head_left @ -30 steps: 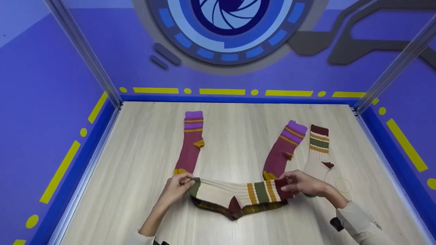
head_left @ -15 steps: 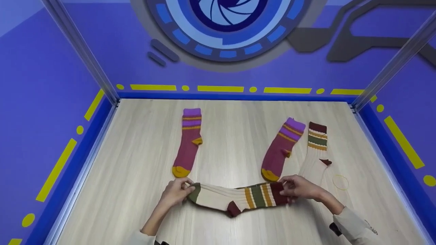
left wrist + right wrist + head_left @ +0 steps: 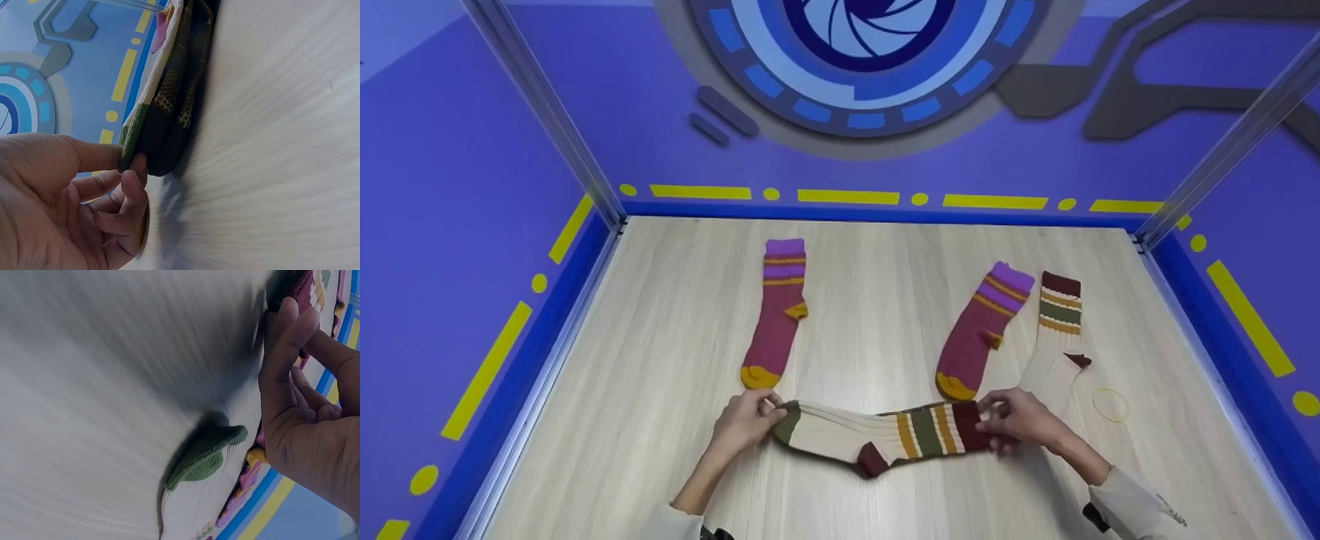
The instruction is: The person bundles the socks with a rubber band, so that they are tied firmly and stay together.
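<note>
A cream sock with a green toe, dark red heel and striped cuff lies crosswise near me in the head view. My left hand pinches its green toe between thumb and finger. At the other end, my right hand pinches the dark red cuff. Directly under the cream sock are dark patterned sock layers, clear in the left wrist view but almost covered in the head view. Whether they are one sock or two, I cannot tell.
Two maroon socks with purple cuffs lie beyond my hands, one at left, one at right. Another cream striped sock lies right of them, its green toe near my right wrist. A thin yellow ring lies beside it. Blue walls enclose the table.
The cream sock has come down over the dark sock layers, whose lower edge showed more before. Both hands moved slightly nearer to me and kept their hold. The other socks stayed put.
</note>
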`<state>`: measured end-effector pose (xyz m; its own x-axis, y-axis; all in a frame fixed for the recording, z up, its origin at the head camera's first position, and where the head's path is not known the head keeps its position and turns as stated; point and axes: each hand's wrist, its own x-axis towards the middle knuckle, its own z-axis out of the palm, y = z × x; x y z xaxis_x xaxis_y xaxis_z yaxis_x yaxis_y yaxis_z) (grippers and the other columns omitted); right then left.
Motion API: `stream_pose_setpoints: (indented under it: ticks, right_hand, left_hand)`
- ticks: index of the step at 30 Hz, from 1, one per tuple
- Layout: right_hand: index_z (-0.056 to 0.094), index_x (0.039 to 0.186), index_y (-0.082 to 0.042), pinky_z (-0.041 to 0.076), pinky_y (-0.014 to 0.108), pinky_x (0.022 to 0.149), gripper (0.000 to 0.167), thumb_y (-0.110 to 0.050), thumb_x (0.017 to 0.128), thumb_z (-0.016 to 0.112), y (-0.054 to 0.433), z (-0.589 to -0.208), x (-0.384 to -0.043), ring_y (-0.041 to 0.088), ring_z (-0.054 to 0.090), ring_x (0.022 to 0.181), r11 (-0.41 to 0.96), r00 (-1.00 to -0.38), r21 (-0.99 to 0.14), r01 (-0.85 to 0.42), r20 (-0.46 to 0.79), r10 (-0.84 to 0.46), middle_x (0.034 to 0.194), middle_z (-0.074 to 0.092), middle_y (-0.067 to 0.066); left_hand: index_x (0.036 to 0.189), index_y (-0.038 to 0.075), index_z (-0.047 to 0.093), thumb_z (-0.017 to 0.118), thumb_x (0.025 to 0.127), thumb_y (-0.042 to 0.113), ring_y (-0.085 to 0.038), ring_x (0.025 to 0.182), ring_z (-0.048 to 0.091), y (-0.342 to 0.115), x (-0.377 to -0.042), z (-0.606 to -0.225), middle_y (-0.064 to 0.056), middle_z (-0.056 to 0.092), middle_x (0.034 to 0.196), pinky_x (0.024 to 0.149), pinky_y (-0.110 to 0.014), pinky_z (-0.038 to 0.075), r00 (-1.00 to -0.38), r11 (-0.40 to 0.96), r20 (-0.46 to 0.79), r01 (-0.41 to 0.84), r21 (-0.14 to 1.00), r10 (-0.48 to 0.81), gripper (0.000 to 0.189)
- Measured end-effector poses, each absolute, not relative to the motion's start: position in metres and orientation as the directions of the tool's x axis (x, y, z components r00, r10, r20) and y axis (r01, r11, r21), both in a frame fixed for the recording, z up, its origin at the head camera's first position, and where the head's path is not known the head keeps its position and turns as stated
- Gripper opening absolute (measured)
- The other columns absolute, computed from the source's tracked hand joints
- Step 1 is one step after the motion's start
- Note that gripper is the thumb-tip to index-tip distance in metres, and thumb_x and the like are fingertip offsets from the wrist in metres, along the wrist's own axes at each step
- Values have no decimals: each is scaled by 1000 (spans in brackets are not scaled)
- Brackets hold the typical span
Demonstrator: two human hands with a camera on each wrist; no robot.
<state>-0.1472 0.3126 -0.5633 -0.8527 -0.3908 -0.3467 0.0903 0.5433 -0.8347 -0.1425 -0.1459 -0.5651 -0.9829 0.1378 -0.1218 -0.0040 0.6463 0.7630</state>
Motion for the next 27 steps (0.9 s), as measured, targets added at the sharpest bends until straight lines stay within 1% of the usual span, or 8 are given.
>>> stream_pose_setpoints:
  ticks: [5,11,15,18,21,23,25,27]
  right_hand:
    - [64,111,8,56,29,50,27,-11,93,73,306,-563,-151,14,68,56,543,-857,-834,96,-347,-381,72,72,16]
    - [62,113,10,55,25,51,27,-8,95,70,303,-564,-155,10,67,57,525,-845,-845,104,-354,-402,78,73,19]
    - [62,116,10,56,27,52,28,-9,97,67,305,-560,-156,12,69,59,514,-834,-850,111,-361,-418,83,74,22]
    - [63,119,9,56,28,52,29,-12,99,65,311,-552,-160,13,68,60,521,-836,-846,111,-363,-411,84,73,22]
    - [63,121,9,56,28,54,32,-15,100,64,324,-541,-169,15,68,63,540,-860,-836,93,-341,-379,85,73,21]
    - [62,123,10,57,28,56,34,-15,101,63,336,-532,-176,17,69,66,556,-880,-827,81,-322,-350,87,73,22]
    - [61,125,12,58,29,58,35,-15,102,62,352,-524,-184,19,71,70,581,-897,-811,75,-309,-317,91,73,22]
    - [59,125,13,59,29,59,36,-15,102,61,368,-519,-191,18,72,73,609,-912,-789,81,-305,-273,94,74,22]
  left_hand:
    - [90,11,72,77,89,13,-9,53,47,-148,-147,-565,4,60,66,53,-27,37,-987,667,-126,-27,745,101,5]
    - [88,12,72,77,88,14,-10,56,49,-152,-150,-564,4,61,67,54,-28,38,-989,691,-125,-36,722,79,6]
    - [87,13,71,79,86,14,-9,56,53,-152,-151,-558,4,64,69,52,-28,39,-992,711,-104,-26,703,67,8]
    - [87,13,71,80,84,13,-9,63,56,-147,-153,-549,3,66,74,55,-29,42,-997,747,-26,32,664,67,10]
    - [88,12,70,80,84,12,-12,71,60,-130,-156,-537,1,67,79,58,-29,45,-990,776,106,142,614,97,10]
    - [89,11,70,79,85,12,-16,74,63,-112,-157,-531,-1,68,81,60,-29,47,-976,773,167,211,599,137,10]
    - [91,12,71,78,87,13,-16,76,65,-88,-157,-528,-3,70,83,62,-27,48,-964,755,182,266,599,195,8]
    - [93,13,71,76,88,15,-15,76,65,-59,-156,-527,-2,72,86,63,-25,49,-953,732,144,297,614,266,8]
